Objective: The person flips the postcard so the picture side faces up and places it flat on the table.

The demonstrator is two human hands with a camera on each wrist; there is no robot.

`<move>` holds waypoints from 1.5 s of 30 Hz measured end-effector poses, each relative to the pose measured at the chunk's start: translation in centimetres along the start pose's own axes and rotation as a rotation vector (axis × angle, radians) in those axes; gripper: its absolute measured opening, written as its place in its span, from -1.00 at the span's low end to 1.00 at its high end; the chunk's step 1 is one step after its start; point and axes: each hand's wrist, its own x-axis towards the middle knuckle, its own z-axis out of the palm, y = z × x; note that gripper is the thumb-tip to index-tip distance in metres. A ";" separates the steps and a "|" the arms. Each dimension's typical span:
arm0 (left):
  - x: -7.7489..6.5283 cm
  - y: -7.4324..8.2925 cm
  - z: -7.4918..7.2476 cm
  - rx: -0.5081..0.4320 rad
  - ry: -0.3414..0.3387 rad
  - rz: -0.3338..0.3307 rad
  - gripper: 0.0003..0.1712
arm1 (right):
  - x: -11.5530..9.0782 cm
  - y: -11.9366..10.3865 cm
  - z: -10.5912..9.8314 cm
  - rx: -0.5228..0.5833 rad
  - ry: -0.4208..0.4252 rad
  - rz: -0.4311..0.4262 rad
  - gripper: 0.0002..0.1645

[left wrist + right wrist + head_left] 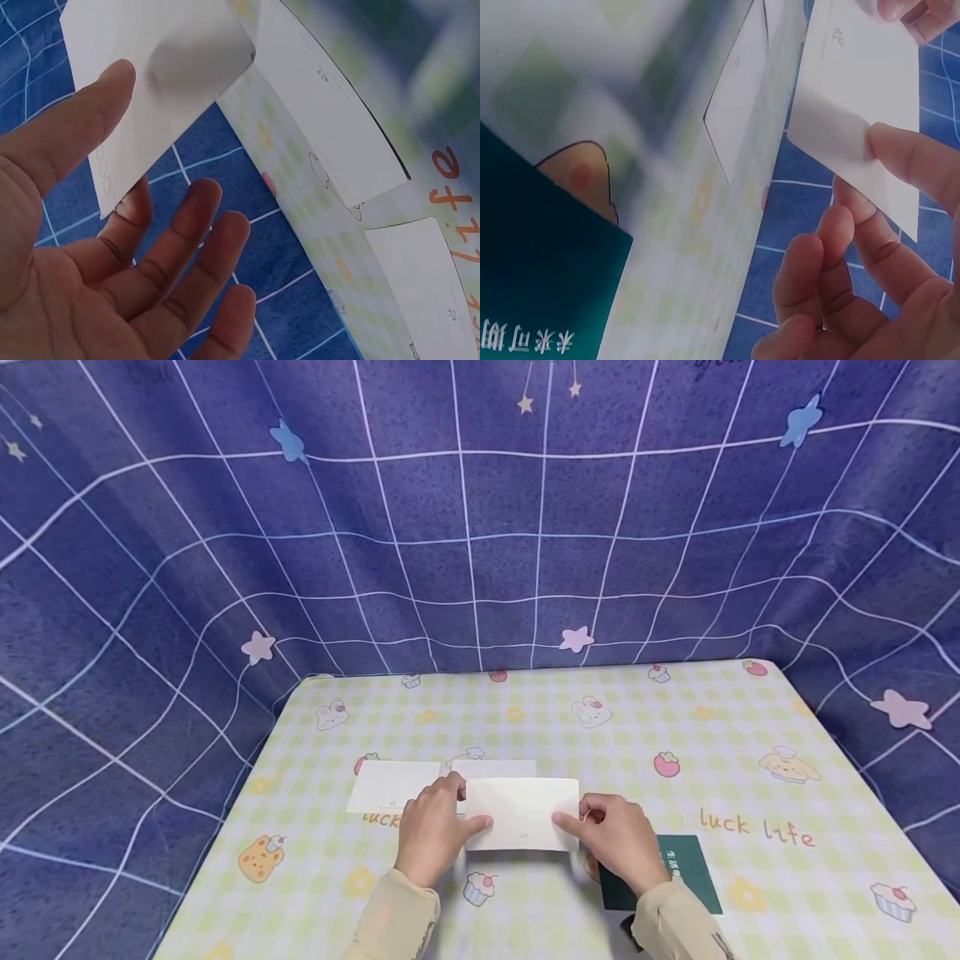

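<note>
Both hands hold up one white card (522, 810) above the table, a side edge in each. My left hand (437, 827) pinches its left end, thumb across the near face and forefinger behind; the other fingers spread loosely in the left wrist view. On the opposite end, my right hand (618, 837) pinches the card between thumb and forefinger. Small faint print shows low on the near face. Two more white cards lie flat beyond: a left card (395, 783) and a right card (498, 768), the latter partly hidden behind the held one.
A dark green card or booklet (693, 868) with white characters lies under my right wrist. Beside that wrist is a small black object (632, 933). The checked tablecloth (555, 743) covers the table, and a blue gridded curtain (495, 568) hangs around its back and sides.
</note>
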 end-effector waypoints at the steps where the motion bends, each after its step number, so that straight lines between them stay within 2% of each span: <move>1: 0.0 0.0 0.0 -0.005 -0.008 0.000 -0.51 | -0.1 0.1 -0.1 -0.008 0.003 -0.004 -0.51; 6: -0.2 0.3 -0.1 -0.049 -0.059 -0.010 -0.58 | -0.5 0.4 -1.0 -0.031 0.000 -0.009 -0.51; 16: 0.0 0.6 0.4 -0.129 -0.103 -0.004 -0.66 | -0.7 1.4 -2.0 -0.035 -0.014 0.023 -0.55; 19: 0.1 0.5 0.5 -0.186 -0.126 -0.009 -0.69 | -0.8 1.5 -2.2 -0.029 -0.015 0.022 -0.56; 28: 0.5 -0.2 0.4 -0.361 -0.192 0.088 -0.74 | -0.9 2.7 -3.2 0.045 -0.061 0.027 -0.59; 36: 0.5 -0.5 0.3 -0.403 -0.143 0.123 -0.81 | -0.6 3.5 -3.7 0.075 -0.077 0.138 -0.12; 39: 0.4 -0.4 0.2 -0.402 -0.124 0.138 -0.80 | -0.5 3.4 -3.6 0.107 -0.106 0.162 -0.06; 45: 0.4 -0.3 0.2 -0.419 -0.096 0.172 -0.81 | -0.4 3.1 -3.2 0.176 -0.145 0.166 -0.06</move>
